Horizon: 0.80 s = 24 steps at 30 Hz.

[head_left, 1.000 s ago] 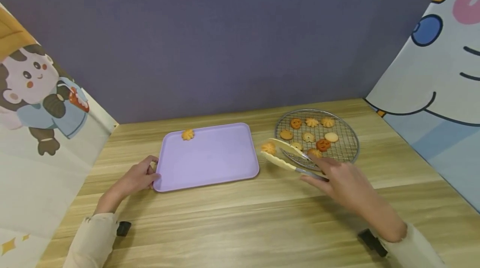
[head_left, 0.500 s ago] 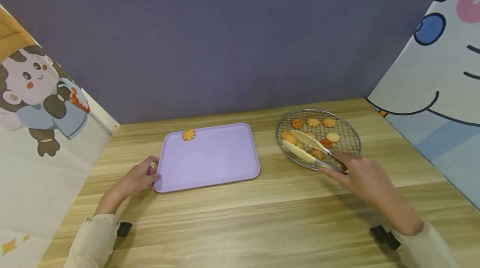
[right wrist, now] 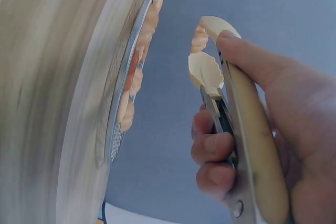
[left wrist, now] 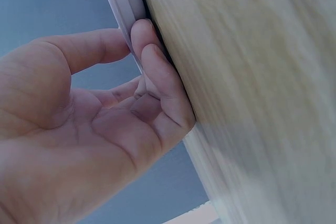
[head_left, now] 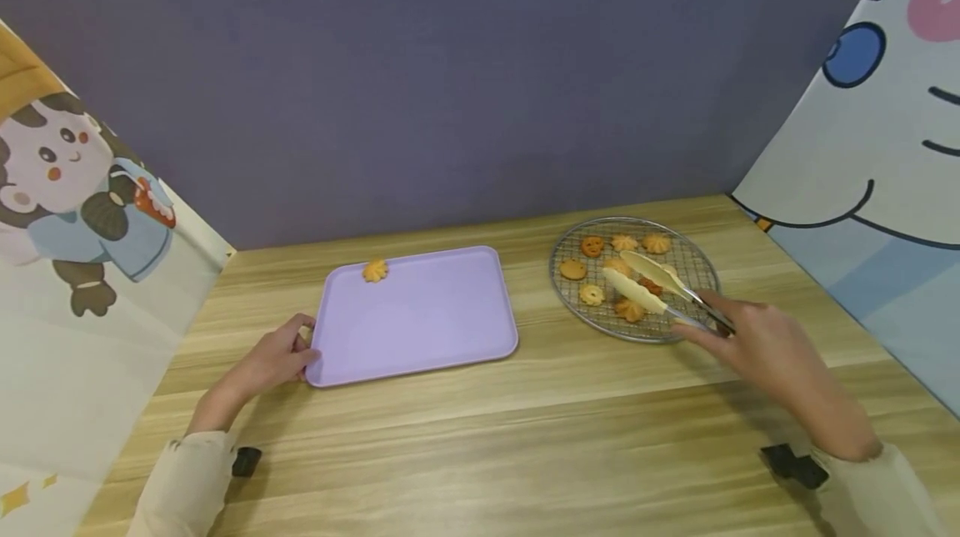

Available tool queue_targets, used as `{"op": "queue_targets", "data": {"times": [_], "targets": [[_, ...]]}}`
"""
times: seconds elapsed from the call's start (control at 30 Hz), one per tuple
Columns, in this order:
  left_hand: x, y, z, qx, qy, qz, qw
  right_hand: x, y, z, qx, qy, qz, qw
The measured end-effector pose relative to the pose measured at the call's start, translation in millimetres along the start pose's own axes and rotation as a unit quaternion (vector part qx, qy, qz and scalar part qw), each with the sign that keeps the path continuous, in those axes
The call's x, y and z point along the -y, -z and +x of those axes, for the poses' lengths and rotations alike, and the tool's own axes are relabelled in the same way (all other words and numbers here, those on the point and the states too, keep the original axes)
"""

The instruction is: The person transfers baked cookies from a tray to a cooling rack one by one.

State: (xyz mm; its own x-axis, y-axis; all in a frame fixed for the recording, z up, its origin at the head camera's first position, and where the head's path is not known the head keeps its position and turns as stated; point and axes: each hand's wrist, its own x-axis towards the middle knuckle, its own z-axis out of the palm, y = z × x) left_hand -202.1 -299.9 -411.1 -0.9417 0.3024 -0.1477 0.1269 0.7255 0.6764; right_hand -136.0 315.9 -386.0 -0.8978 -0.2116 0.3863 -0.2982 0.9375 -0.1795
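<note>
My left hand (head_left: pixel 273 358) pinches the left edge of a lilac tray (head_left: pixel 420 312); in the left wrist view the thumb presses one face of the tray's rim (left wrist: pixel 122 9) and curled fingers the other. One ridged, flower-shaped cookie (head_left: pixel 376 270) lies at the tray's back-left edge. My right hand (head_left: pixel 768 345) grips a pair of tongs (head_left: pixel 637 291) with cream tips. Between those tips is a ridged cookie (right wrist: pixel 199 39), held apart from the round wire rack (head_left: pixel 697 287). From the head view the tongs partly cover the cookies beneath them.
Several cookies lie on the rack, among them a plain brown one (head_left: pixel 573 269), a ring-shaped one (head_left: pixel 592 294) and a reddish one (head_left: pixel 592 246). A dark wall (head_left: pixel 465 87) stands behind the wooden table (head_left: pixel 480 445), with printed panels at both sides.
My right hand has carried the tongs and cookie rightward, from beside the tray's right edge to above the rack. The left hand and tray have stayed in place.
</note>
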Motion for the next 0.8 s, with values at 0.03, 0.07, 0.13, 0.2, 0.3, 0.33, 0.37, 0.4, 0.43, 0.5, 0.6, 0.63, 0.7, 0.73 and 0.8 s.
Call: {"op": "queue_targets", "data": {"times": [0.03,0.07,0.13,0.2,0.3,0.33,0.37,0.4,0.43,0.5,0.6,0.63,0.7,0.73,0.8], "targets": [[0.4,-0.3,-0.3,-0.001,0.002,0.0,1.0,-2,0,-0.6,0.003,-0.004,-0.001,1.0],[0.7,-0.3,-0.6,-0.001,0.001,0.002,1.0,-3,1,-1.1,0.007,-0.008,-0.001,0.9999],[0.8,-0.9,-0.8,-0.003,0.003,0.003,1.0,-7,2,-1.8,0.012,-0.017,0.0,0.9998],[0.6,-1.1,-0.7,-0.003,0.002,0.004,1.0,-11,4,-2.7,0.016,-0.027,0.001,0.9995],[-0.3,-1.5,-0.2,-0.002,0.001,0.001,1.0,-18,7,-4.9,0.02,-0.042,0.004,0.9989],[-0.4,-1.2,-0.2,-0.001,-0.001,0.0,1.0,-20,8,-5.6,0.021,-0.045,0.003,0.9988],[-0.3,-1.0,0.2,-0.001,-0.002,-0.001,1.0,-22,9,-6.4,0.023,-0.047,0.004,0.9986],[-0.4,-0.7,0.3,0.001,-0.004,-0.001,1.0,-23,10,-7.2,0.024,-0.05,0.002,0.9985],[-0.6,-0.8,0.5,0.001,-0.002,-0.002,1.0,-25,11,-8.0,0.028,-0.054,0.001,0.9981],[-0.6,-0.5,0.8,0.003,-0.006,-0.001,1.0,-28,13,-9.7,0.033,-0.062,-0.001,0.9975],[-1.2,-0.6,0.3,0.003,-0.005,-0.001,1.0,-33,15,-11.6,0.041,-0.073,-0.01,0.9964],[-1.4,-0.7,-0.1,0.002,-0.004,0.0,1.0,-34,16,-12.2,0.039,-0.074,-0.013,0.9964],[-2.0,-0.6,-1.0,0.001,-0.003,0.0,1.0,-38,17,-13.6,0.032,-0.077,-0.02,0.9963],[-2.3,-0.8,-1.5,0.0,-0.001,0.0,1.0,-40,17,-14.2,0.03,-0.08,-0.022,0.9961],[-2.7,-0.3,-2.4,0.0,-0.005,0.001,1.0,-43,18,-15.2,0.029,-0.088,-0.027,0.9953]]}}
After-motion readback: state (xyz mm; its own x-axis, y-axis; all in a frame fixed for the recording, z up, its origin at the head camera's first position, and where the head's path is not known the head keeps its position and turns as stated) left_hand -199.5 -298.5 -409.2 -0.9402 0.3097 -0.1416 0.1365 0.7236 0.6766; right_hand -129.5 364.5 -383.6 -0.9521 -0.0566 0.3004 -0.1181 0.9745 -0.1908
